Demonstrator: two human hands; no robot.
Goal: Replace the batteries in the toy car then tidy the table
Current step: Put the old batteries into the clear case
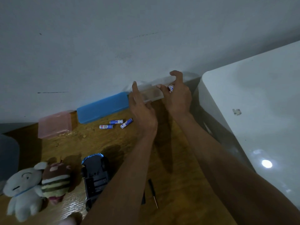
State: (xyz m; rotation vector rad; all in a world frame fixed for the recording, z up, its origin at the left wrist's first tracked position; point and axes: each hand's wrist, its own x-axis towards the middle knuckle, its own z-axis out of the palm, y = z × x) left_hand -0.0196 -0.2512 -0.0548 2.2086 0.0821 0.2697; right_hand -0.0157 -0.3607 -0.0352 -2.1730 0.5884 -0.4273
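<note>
Near the tabletop's front edge the toy car (95,179) lies belly-up, compartment seemingly open, screwdriver (153,193) beside it. Three batteries (116,123) lie mid-table. At the back edge, the left hand (142,109) steadies a clear box (151,94), fingers loose; the right hand (177,96) pinches a battery (170,88). Swapping and tidying remain.

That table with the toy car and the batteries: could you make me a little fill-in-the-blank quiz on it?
1. The number of loose batteries lying on the wooden table is ____.
2. The toy car lies with its ____ facing up.
3. The long box against the wall is ____ in colour.
4. The right hand pinches a ____ over the clear box.

Missing words: three; underside; blue; battery
</note>
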